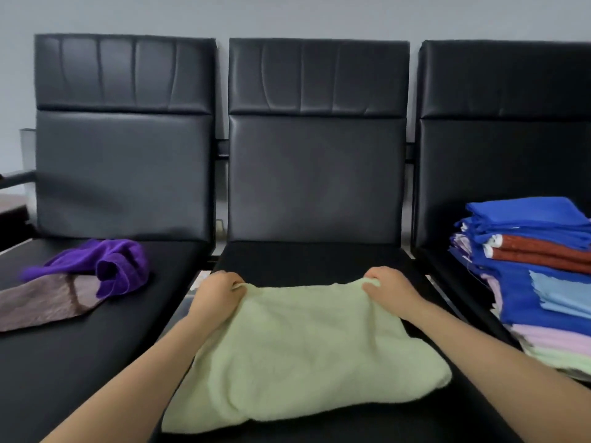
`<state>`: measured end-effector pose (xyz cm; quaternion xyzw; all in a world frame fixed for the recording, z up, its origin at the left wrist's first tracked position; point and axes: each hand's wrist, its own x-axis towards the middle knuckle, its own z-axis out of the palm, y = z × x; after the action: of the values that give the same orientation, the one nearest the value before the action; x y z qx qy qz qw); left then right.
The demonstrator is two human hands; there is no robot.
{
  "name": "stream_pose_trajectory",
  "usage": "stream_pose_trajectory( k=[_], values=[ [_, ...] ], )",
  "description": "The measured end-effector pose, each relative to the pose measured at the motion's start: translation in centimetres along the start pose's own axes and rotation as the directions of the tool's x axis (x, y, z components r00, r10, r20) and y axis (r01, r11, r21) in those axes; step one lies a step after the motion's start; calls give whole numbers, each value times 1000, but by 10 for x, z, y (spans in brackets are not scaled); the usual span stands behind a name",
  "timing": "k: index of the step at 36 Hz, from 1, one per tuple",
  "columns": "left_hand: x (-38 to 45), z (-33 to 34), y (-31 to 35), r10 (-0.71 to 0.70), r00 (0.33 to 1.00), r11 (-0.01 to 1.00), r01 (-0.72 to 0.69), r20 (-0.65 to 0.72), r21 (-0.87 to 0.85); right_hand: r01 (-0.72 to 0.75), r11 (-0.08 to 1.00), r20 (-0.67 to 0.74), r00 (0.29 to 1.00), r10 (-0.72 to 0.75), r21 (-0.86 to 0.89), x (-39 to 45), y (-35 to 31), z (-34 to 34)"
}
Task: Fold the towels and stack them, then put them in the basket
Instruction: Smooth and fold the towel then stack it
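Observation:
A pale green towel [303, 353] lies spread on the middle black seat [313, 257]. My left hand [217, 292] pinches its far left corner. At the far right corner, my right hand [391, 287] grips the cloth with curled fingers. Both corners are lifted slightly off the seat. On the left seat lie a crumpled purple towel [108, 266] and a flat mauve-brown towel [41, 302]. A tall stack of folded towels [537, 282] in blue, rust, light blue, pink and pale green sits on the right seat. No basket is in view.
Three black padded chairs stand side by side against a grey wall, their backrests [316, 155] rising behind the seats. Narrow gaps separate the seats. A dark armrest [16, 179] shows at the far left.

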<state>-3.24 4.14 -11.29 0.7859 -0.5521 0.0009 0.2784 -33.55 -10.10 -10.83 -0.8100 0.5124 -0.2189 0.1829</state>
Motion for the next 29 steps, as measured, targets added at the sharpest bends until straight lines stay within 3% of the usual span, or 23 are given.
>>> stream_pose_trajectory(
  k=[7, 14, 29],
  values=[
    [6, 8, -2, 35, 999, 995, -36, 15, 90, 53, 985, -14, 998, -56, -161, -1, 3, 5],
    [2, -3, -7, -64, 989, 993, 50, 136, 106, -70, 993, 1, 997, 71, -98, -7, 8, -7],
    [0, -19, -2, -197, 927, 974, 147, 321, 173, -18, 948, 128, 990, 62, -318, -25, 3, -21]
  ],
)
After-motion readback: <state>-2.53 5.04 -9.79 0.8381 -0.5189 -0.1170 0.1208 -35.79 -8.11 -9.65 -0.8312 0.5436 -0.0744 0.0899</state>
